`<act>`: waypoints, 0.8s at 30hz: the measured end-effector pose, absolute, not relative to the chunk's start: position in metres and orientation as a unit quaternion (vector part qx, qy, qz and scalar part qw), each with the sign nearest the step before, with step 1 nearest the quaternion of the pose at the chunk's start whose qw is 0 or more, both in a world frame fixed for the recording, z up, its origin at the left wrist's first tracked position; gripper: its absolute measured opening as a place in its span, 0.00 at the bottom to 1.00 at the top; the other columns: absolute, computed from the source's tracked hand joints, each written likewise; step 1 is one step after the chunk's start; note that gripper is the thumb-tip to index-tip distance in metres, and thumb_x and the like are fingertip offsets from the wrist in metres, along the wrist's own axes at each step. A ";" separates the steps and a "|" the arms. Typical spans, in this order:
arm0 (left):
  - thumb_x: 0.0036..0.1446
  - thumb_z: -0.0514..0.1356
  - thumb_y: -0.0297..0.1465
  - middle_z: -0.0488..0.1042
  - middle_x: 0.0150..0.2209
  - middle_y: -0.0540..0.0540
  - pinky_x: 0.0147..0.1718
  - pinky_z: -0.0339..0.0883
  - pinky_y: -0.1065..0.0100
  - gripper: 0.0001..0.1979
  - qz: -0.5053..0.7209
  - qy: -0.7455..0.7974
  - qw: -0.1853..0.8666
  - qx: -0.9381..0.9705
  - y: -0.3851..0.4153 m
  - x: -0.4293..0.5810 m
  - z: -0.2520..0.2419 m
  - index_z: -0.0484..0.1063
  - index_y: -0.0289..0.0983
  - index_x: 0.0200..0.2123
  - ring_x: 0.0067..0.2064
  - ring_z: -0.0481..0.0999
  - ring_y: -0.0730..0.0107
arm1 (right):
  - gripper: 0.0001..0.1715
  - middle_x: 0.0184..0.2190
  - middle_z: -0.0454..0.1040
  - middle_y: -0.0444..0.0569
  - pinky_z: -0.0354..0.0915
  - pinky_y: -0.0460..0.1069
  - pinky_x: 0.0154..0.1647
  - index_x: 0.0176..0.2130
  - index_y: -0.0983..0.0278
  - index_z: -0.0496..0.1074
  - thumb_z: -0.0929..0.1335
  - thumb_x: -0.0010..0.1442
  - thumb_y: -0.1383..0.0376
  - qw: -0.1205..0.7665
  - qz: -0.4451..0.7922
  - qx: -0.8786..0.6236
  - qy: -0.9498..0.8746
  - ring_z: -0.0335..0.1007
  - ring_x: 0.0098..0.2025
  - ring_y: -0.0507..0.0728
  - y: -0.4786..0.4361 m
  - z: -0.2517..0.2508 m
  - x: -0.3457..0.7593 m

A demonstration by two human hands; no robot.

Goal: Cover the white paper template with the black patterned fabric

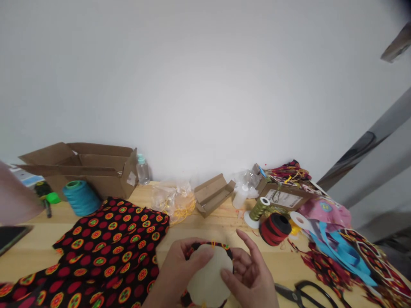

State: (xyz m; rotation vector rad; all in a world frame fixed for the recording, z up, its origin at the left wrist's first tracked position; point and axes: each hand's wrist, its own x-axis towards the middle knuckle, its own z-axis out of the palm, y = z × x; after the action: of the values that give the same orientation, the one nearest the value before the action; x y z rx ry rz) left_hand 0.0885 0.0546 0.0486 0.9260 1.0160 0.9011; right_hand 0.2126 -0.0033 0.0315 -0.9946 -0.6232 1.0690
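Note:
Between my hands is a pale round pad (210, 278) with a wavy edge. Black patterned fabric shows around its rim, and a bit of orange thread crosses its top edge. My left hand (180, 271) is closed on its left side, thumb lying over the pale face. From the right, my right hand (252, 276) grips the pad with the thumb on its face and curled fingers at the edge, while the index finger points up. To the left spreads a black cloth (112, 252) with red dots and orange flower prints. Black-handled scissors (298, 295) lie just right of my right hand.
On the wooden table stand a teal thread cone (81, 199), an open cardboard box (96, 167), a pump bottle (142, 170), a small carton (213, 194) and a red-black ribbon roll (275, 229). Blue ribbon (345, 252) and fabric scraps pile up at right. A wall rises behind.

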 end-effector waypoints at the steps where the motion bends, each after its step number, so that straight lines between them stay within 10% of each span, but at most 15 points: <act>1: 0.31 0.69 0.37 0.77 0.20 0.48 0.19 0.62 0.74 0.14 0.407 0.458 0.673 0.415 0.054 0.089 0.050 0.77 0.36 0.23 0.20 0.71 0.71 | 0.41 0.27 0.74 0.43 0.64 0.42 0.26 0.48 0.56 0.61 0.77 0.36 0.65 0.702 0.479 -0.447 -0.279 0.70 0.26 0.50 -0.003 0.032 0.212; 24: 0.35 0.69 0.34 0.78 0.31 0.42 0.27 0.69 0.65 0.19 0.329 0.350 0.801 0.356 0.052 0.090 0.047 0.76 0.34 0.34 0.31 0.76 0.58 | 0.41 0.29 0.75 0.45 0.67 0.45 0.27 0.49 0.59 0.60 0.76 0.37 0.66 0.734 0.437 -0.458 -0.247 0.72 0.28 0.52 0.005 0.038 0.232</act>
State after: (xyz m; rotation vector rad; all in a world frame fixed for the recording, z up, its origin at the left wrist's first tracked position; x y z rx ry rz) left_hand 0.0896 0.0520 0.0474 0.7644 0.7508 0.7065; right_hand 0.2317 0.0050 0.0376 -1.0065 -0.5430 0.9611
